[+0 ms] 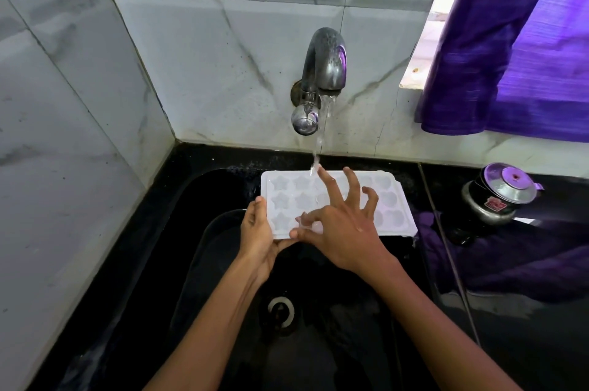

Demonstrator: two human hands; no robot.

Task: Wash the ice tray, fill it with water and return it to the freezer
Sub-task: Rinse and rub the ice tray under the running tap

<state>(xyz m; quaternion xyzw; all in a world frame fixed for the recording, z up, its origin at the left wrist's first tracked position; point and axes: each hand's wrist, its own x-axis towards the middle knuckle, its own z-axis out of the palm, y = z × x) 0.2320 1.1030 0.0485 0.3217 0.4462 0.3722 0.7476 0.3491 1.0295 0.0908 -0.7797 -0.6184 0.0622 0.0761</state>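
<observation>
At frame centre the right hand (342, 225) is spread wide over the white ice tray (390, 199), holding nothing, fingertips (322, 171) pressed into the star-shaped cells, apparently so they can be rubbed clean. The tray is gripped at its near-left corner by the left hand (258, 231), thumb on the rim, and kept roughly level above the black sink (197, 263), probably so the stream (316, 148) from the tap (322, 72) lands on its far edge. Washing is judged under way; filling not yet begun.

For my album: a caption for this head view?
Left hand holds white ice tray under running tap; right hand rubs its moulds.
</observation>
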